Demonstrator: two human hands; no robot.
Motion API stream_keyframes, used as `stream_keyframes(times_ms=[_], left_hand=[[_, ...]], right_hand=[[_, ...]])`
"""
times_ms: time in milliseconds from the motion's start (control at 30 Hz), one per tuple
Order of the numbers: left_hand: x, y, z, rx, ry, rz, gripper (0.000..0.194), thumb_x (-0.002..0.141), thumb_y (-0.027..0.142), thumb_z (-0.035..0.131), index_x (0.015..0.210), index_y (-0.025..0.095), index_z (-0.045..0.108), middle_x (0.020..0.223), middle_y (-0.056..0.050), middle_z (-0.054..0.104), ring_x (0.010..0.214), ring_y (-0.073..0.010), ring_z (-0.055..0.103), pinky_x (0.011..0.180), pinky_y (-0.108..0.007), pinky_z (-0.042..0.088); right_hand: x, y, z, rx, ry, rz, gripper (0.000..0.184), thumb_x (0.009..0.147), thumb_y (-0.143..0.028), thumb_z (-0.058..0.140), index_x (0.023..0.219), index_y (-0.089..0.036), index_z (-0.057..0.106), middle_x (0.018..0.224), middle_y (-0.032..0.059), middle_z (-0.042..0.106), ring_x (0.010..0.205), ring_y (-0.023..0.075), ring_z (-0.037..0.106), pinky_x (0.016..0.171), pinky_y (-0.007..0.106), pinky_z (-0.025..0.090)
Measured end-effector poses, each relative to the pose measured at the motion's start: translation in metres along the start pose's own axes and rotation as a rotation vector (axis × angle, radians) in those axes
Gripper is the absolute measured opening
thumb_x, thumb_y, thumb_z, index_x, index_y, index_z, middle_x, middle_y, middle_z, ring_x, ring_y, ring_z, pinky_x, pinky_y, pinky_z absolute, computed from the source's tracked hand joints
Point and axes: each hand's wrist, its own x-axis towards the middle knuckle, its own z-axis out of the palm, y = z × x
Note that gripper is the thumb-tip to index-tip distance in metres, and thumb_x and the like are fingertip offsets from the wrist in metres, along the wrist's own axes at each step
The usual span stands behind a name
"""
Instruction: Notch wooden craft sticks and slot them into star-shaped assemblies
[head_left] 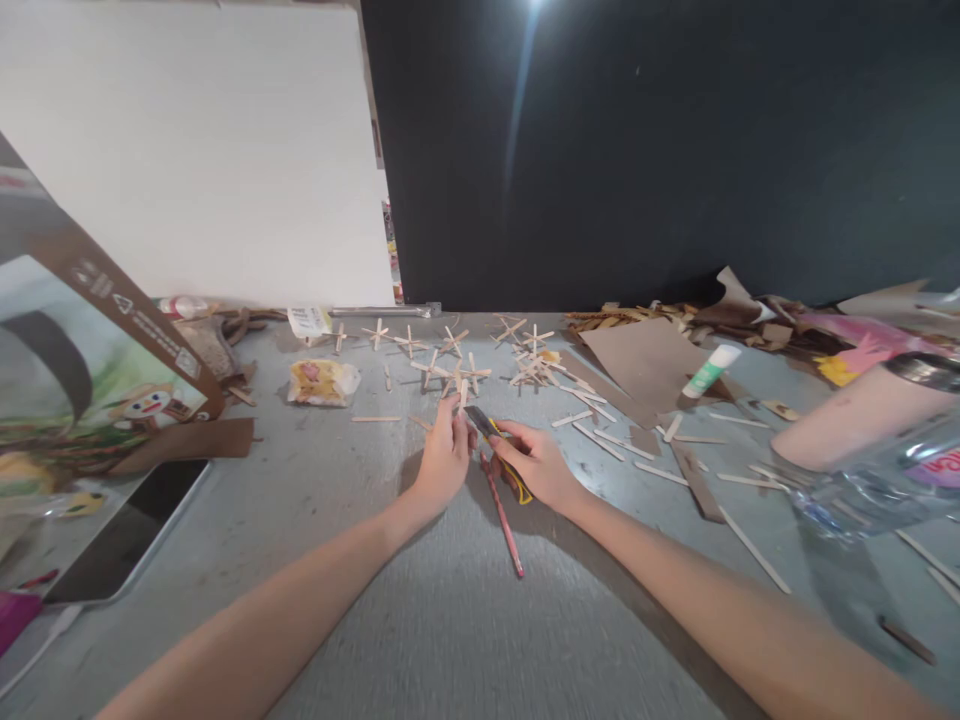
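Note:
My left hand (444,450) is closed on a pale wooden stick (463,393), which points up from between its fingers. In my right hand (534,462) is a yellow-and-black utility knife (512,466), its black front end close to the left fingers. A reddish twisted pencil (504,520) lies on the grey table just below both hands. Beyond them stand several star-shaped pieces made of crossed wooden sticks (453,340), with a denser cluster of them (534,370) at the right. Whether the knife's blade touches the stick is too small to tell.
Loose sticks (598,441) and brown cardboard (645,360) lie to the right, with a glue stick (711,371), a pink tumbler (855,412) and a clear plastic bottle (874,490). At left are a wrapped snack (322,383), a phone (129,535) and a printed box (97,370).

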Motion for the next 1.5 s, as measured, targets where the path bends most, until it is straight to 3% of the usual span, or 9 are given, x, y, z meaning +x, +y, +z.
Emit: stream_keyframes(times_ms=[167, 300, 500, 633, 933, 1100, 1300, 1500], left_hand=[[-0.007, 0.01, -0.002, 0.164, 0.061, 0.034, 0.033, 0.109, 0.03, 0.037, 0.137, 0.021, 0.051, 0.073, 0.002, 0.062, 0.06, -0.0135, 0.059, 0.061, -0.025, 0.046], [-0.011, 0.014, -0.003, 0.189, 0.016, -0.031, 0.042, 0.108, 0.026, 0.034, 0.148, 0.019, 0.047, 0.079, -0.002, 0.068, 0.058, -0.0135, 0.06, 0.057, -0.024, 0.047], [-0.009, 0.009, -0.004, 0.217, 0.013, -0.05, 0.044, 0.107, 0.024, 0.036, 0.149, 0.018, 0.05, 0.081, -0.004, 0.074, 0.052, -0.0127, 0.063, 0.05, -0.021, 0.047], [-0.007, 0.008, -0.006, 0.238, 0.006, -0.016, 0.044, 0.106, 0.021, 0.039, 0.147, 0.018, 0.054, 0.073, -0.002, 0.074, 0.05, -0.0125, 0.063, 0.05, -0.02, 0.048], [-0.004, 0.004, -0.008, 0.309, -0.034, 0.053, 0.052, 0.099, 0.011, 0.043, 0.149, 0.021, 0.055, 0.094, -0.007, 0.079, 0.061, -0.0125, 0.068, 0.063, -0.024, 0.056], [-0.005, 0.006, -0.005, 0.228, -0.072, -0.005, 0.048, 0.103, 0.017, 0.041, 0.15, 0.018, 0.05, 0.082, -0.005, 0.076, 0.056, -0.013, 0.066, 0.057, -0.023, 0.053], [-0.004, 0.012, 0.001, 0.06, -0.048, -0.075, 0.033, 0.11, 0.032, 0.037, 0.136, 0.017, 0.052, 0.065, 0.002, 0.066, 0.043, -0.0113, 0.057, 0.047, -0.021, 0.044], [-0.001, 0.007, 0.0, -0.045, -0.028, -0.102, 0.032, 0.108, 0.042, 0.043, 0.128, 0.019, 0.053, 0.067, 0.004, 0.067, 0.041, -0.0095, 0.055, 0.043, -0.02, 0.039]], right_hand=[[0.0, 0.001, 0.0, -0.033, 0.013, -0.03, 0.039, 0.094, -0.059, 0.06, 0.099, -0.02, 0.067, 0.06, -0.003, 0.063, 0.042, 0.0117, 0.049, 0.041, 0.023, 0.038], [0.0, 0.002, 0.0, -0.052, 0.02, -0.036, 0.043, 0.095, -0.058, 0.06, 0.108, -0.019, 0.07, 0.06, -0.0023, 0.063, 0.042, 0.0118, 0.049, 0.041, 0.023, 0.038], [0.0, 0.003, -0.001, -0.067, 0.018, -0.03, 0.046, 0.097, -0.053, 0.057, 0.123, -0.018, 0.072, 0.06, -0.0025, 0.064, 0.042, 0.0115, 0.048, 0.041, 0.022, 0.036], [0.001, 0.003, -0.002, -0.08, 0.024, -0.029, 0.046, 0.098, -0.052, 0.056, 0.123, -0.018, 0.073, 0.059, -0.0025, 0.064, 0.042, 0.0115, 0.048, 0.042, 0.022, 0.036], [0.0, 0.001, -0.003, -0.072, 0.038, -0.003, 0.045, 0.096, -0.052, 0.056, 0.119, -0.018, 0.074, 0.057, -0.0034, 0.063, 0.039, 0.0116, 0.047, 0.04, 0.022, 0.036], [0.0, 0.001, -0.003, -0.047, 0.031, 0.015, 0.045, 0.095, -0.052, 0.057, 0.119, -0.018, 0.074, 0.057, -0.0038, 0.062, 0.038, 0.0112, 0.047, 0.038, 0.022, 0.035], [-0.001, 0.0, -0.002, -0.025, 0.028, 0.037, 0.038, 0.094, -0.054, 0.06, 0.103, -0.019, 0.072, 0.056, -0.0036, 0.062, 0.037, 0.0109, 0.047, 0.038, 0.023, 0.035], [0.0, -0.003, -0.002, -0.018, 0.028, 0.045, 0.035, 0.092, -0.054, 0.061, 0.095, -0.02, 0.069, 0.055, -0.0041, 0.061, 0.037, 0.0111, 0.046, 0.037, 0.023, 0.035]])
